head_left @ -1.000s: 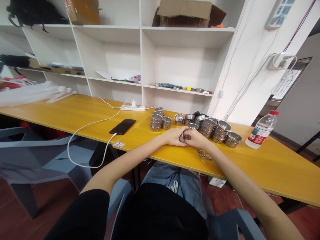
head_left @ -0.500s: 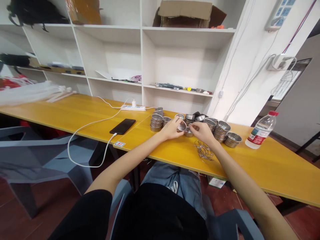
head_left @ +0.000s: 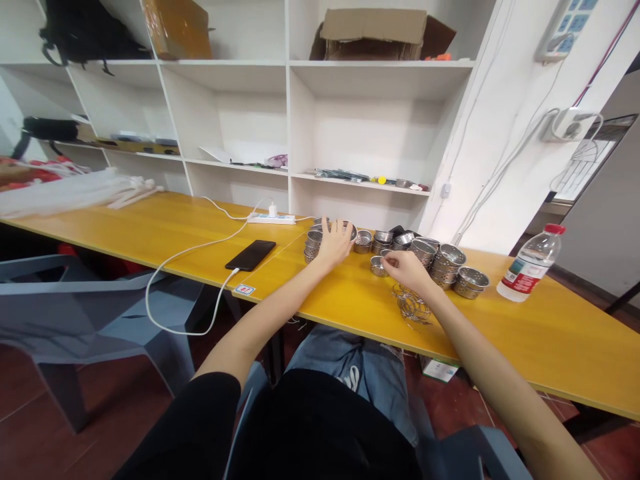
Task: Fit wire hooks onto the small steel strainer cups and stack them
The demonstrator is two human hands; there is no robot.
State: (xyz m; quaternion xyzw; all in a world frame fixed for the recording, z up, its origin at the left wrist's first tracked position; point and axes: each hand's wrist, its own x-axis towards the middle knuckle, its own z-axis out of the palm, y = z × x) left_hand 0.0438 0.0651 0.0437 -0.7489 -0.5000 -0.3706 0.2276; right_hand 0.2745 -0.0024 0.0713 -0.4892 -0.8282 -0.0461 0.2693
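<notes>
My left hand (head_left: 335,243) has its fingers curled over a perforated metal cup (head_left: 354,232), whose rim shows past the fingertips. It hovers at or over a stack of similar cups (head_left: 313,245); whether the held cup rests on another is hidden. My right hand (head_left: 407,270) is closed in a pinch beside a small metal cup (head_left: 378,267); anything between its fingertips is too small to make out. Below it on the table lies a tangle of thin wire rings (head_left: 414,307).
More stacked metal cups (head_left: 447,263) stand right of my right hand, with a single cup (head_left: 470,283) beside them. A plastic bottle (head_left: 531,263) stands farther right. Left on the yellow table (head_left: 190,233) are a black phone (head_left: 250,255), its white cable and a power strip (head_left: 273,219).
My left hand has moved left and away from me with the metal cup, toward the left stack. My right hand stays near the small cup. The view has shifted slightly.
</notes>
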